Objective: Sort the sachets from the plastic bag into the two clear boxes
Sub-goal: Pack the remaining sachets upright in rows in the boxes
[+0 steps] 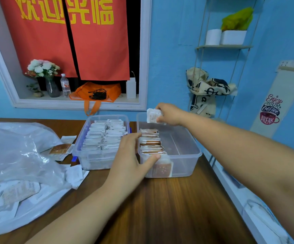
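Two clear boxes stand side by side on the wooden table. The left box (83, 147) is packed with white sachets. The right box (186, 155) holds a row of brown-and-white sachets (151, 143) along its left side. My left hand (130, 161) grips that row, fingers at its far end and thumb pressing the near end. My right hand (170, 114) pinches a white sachet (153, 115) above the right box's far edge. The plastic bag (16, 164) lies at the left with sachets inside.
Loose sachets (62, 148) lie between the bag and the left box. A blue wall runs along the table's right edge. Behind the boxes is a window ledge with an orange bag (97, 93), a bottle and a vase.
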Available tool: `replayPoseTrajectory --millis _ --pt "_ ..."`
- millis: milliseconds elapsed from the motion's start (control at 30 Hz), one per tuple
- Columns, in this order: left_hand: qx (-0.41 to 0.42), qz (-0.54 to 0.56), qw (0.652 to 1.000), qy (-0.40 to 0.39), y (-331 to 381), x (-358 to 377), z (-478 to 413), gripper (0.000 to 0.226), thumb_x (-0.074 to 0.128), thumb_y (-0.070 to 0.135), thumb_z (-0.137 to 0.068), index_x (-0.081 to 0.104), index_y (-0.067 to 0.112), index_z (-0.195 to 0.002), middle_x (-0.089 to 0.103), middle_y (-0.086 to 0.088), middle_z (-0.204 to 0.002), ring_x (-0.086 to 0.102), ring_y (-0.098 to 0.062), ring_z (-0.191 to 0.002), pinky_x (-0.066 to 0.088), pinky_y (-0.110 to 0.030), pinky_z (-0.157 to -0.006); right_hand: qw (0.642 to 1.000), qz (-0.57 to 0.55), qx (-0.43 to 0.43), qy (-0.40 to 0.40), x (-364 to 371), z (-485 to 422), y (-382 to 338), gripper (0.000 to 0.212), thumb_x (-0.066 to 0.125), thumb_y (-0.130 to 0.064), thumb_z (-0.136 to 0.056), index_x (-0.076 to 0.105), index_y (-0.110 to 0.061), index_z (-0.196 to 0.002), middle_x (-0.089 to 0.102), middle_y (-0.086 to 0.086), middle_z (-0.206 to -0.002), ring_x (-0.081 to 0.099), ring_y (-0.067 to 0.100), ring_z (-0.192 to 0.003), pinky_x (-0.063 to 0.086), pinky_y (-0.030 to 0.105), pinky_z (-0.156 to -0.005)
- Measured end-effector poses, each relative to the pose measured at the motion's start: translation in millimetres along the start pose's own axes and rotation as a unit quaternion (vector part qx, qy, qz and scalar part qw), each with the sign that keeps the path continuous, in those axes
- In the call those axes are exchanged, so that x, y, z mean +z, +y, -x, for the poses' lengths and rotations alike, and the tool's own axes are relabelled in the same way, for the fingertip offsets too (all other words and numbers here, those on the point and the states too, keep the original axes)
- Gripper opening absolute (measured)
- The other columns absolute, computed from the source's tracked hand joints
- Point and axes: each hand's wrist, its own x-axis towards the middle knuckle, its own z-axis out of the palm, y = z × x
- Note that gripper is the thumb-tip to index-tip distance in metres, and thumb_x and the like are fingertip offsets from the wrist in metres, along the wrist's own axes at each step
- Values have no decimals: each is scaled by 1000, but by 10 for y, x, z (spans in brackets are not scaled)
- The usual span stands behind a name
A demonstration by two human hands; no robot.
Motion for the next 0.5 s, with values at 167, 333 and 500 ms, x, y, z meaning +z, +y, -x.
replayPoseTrajectory --millis 167,333,500 --pt "-6 -6 1000 2 -5 24 28 70 67 47 -77 38 26 -137 42 15 -133 37 6 -119 31 -13 -99 1000 18 18 0 227 -205 52 41 63 -14 -87 49 -9 -125 56 13 -126 52 28 -112 39 28 -81" --pt "-13 -11 1000 -6 -21 37 -1 70 67 50 -77 36 30 -137 37 23 -126 28 17 -104 21 12 -74 999 -1 29 -27 369 -284 47 41 65 -10 -84 51 -10 -123 56 14 -123 54 27 -104 44 29 -74" --pt "-12 -6 1000 -7 -37 36 -19 71 69 48 -75 38 27 -136 36 23 -119 25 19 -99 20 14 -71 987 -118 58 -91 406 -327 43 40 61 -2 -86 47 -13 -122 53 16 -119 57 35 -105 57 45 -76"
